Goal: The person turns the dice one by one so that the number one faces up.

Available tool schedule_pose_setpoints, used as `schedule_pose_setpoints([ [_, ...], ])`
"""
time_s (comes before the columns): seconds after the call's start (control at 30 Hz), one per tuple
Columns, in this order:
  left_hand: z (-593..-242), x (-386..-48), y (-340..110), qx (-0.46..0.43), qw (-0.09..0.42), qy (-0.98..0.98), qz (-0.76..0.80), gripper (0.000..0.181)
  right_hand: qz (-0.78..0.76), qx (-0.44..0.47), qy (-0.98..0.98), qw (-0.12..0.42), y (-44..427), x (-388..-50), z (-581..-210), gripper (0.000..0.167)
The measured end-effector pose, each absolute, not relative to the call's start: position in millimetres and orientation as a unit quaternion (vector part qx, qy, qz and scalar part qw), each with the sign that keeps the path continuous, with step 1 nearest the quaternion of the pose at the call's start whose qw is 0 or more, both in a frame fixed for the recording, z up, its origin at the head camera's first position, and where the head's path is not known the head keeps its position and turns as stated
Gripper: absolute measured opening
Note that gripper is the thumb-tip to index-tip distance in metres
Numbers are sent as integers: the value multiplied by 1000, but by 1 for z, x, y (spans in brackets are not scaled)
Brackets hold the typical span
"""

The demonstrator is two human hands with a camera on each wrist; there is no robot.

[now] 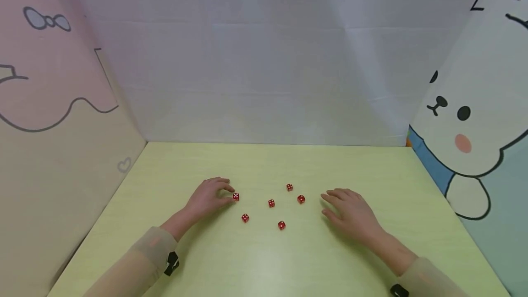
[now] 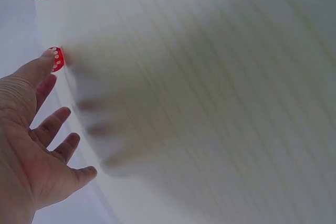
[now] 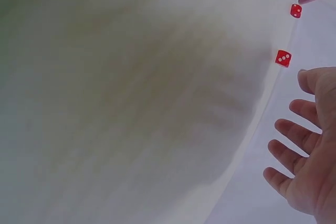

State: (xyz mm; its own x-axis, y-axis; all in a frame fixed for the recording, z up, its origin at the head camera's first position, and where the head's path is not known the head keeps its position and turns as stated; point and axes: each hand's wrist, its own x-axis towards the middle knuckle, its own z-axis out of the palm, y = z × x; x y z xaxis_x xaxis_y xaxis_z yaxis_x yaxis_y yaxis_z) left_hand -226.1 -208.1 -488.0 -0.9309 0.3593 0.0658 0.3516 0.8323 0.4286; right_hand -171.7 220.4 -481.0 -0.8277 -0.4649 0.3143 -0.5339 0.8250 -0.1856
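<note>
At the left of several red dice with white pips, my left hand [image 1: 209,199] pinches one red die [image 1: 236,196] between thumb and forefinger, just at the tabletop. In the left wrist view the thumb covers part of this die [image 2: 57,59], and the other fingers are spread apart. My right hand [image 1: 354,214] hovers palm down at the right, fingers relaxed, holding nothing. Closest to it lies a die [image 1: 301,199], which shows three pips in the right wrist view. Between the hands lie further dice: one at the back [image 1: 289,187], a middle die [image 1: 271,203], and two nearer ones [image 1: 245,218].
The pale yellow table [image 1: 231,265] has a white sheet [image 1: 247,58] behind it. Cartoon-printed panels stand along the left [image 1: 62,187] and right [image 1: 486,104] sides. Dark bands sit at both sleeve cuffs.
</note>
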Motion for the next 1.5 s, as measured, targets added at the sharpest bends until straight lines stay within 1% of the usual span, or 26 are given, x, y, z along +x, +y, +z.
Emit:
schedule_pose_setpoints([
  [0.23, -486, -225, -205, 182, 13, 955, 234, 19, 133, 260, -950, 111, 214, -172, -485, 42],
  [0.5, -487, -224, -207, 174, 17, 956, 235, 17, 140, 260, -948, 120, 201, -175, -485, 39],
  [1.07, -489, -226, -213, 174, 22, 952, 251, 8, 172, 193, -965, 36, 161, -201, -473, 22],
  [1.27, -491, -226, -214, 176, 27, 950, 256, 8, 162, 190, -968, 27, 154, -205, -473, 20],
  [1.5, -492, -228, -215, 183, 19, 951, 248, 8, 147, 190, -970, 24, 148, -209, -474, 20],
])
